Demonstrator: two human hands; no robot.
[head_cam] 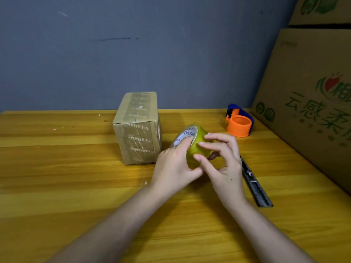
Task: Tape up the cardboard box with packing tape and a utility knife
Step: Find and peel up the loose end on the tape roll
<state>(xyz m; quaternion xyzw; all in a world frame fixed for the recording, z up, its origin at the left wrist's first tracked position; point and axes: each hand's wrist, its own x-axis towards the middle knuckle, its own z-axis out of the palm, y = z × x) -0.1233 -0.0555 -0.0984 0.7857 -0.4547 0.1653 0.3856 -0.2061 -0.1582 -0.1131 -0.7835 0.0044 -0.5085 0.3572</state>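
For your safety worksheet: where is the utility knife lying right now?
In the head view, the utility knife lies on the wooden table, just right of the right hand, ungripped, nearer the camera than the orange tape dispenser.

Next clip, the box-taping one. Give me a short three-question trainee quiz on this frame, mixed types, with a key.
1. True or false: the utility knife lies untouched on the table.
2. Which item do both hands hold? A) tape dispenser B) roll of packing tape C) cardboard box
3. Fill in: the orange tape dispenser holds ____ roll.

Key:
1. True.
2. B: the left hand and right hand grip the roll of packing tape, beside the cardboard box.
3. No.
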